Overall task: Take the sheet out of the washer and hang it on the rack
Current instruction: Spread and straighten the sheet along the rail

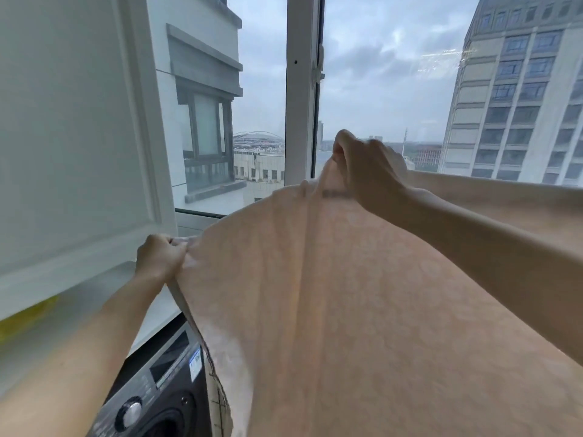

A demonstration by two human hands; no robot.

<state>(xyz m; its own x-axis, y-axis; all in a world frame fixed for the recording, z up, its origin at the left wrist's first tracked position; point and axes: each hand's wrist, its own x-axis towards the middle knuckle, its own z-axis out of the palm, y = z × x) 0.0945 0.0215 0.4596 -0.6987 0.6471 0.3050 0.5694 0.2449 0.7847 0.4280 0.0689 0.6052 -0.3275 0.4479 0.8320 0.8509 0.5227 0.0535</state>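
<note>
A large pale peach sheet [347,310] is spread wide in front of me and fills the lower right of the view. My left hand [159,257] grips its left edge near the cabinet. Raised higher in front of the window, my right hand [367,170] pinches the top edge of the sheet. Below my left arm at the bottom left stands the dark washer [157,389], with its control panel and knob in sight; the sheet covers its right part. No rack shows in this view.
A white cabinet door [69,137] fills the left side, with something yellow [28,313] under it. Straight ahead is a big window with a white frame post [301,105]; tall buildings stand outside. A white counter ledge [157,313] runs above the washer.
</note>
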